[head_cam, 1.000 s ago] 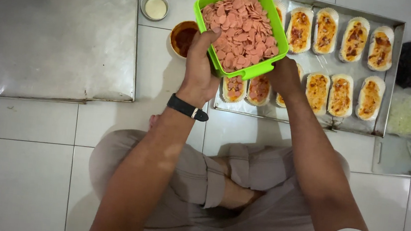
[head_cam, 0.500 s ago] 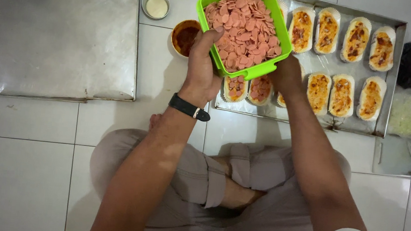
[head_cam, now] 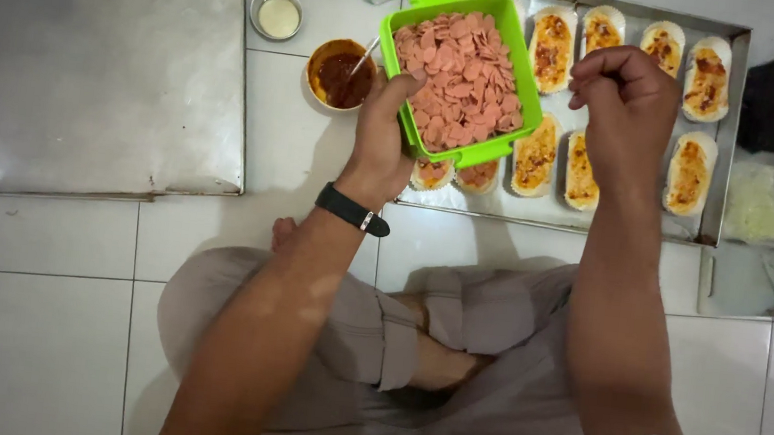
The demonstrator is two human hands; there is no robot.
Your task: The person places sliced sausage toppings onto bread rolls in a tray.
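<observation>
My left hand (head_cam: 386,132) grips the near left corner of a green plastic box (head_cam: 460,75) filled with pink sausage slices, holding it above the left end of a metal baking tray (head_cam: 726,137). The tray carries two rows of oblong breads (head_cam: 689,176) in paper cups, topped with orange sauce. My right hand (head_cam: 625,99) hovers over the middle of the tray, fingers curled shut in a pinch; whether a slice is inside I cannot tell. A black watch sits on my left wrist.
A small bowl of red sauce (head_cam: 339,73) with a spoon stands left of the box, and a little cup of white sauce (head_cam: 279,16) behind it. A large empty metal sheet (head_cam: 89,66) lies at left on the white tiled floor. My crossed legs are below.
My right hand has come out from under the box and risen over the middle of the tray, fingers pinched. The green box has stayed in my left hand.
</observation>
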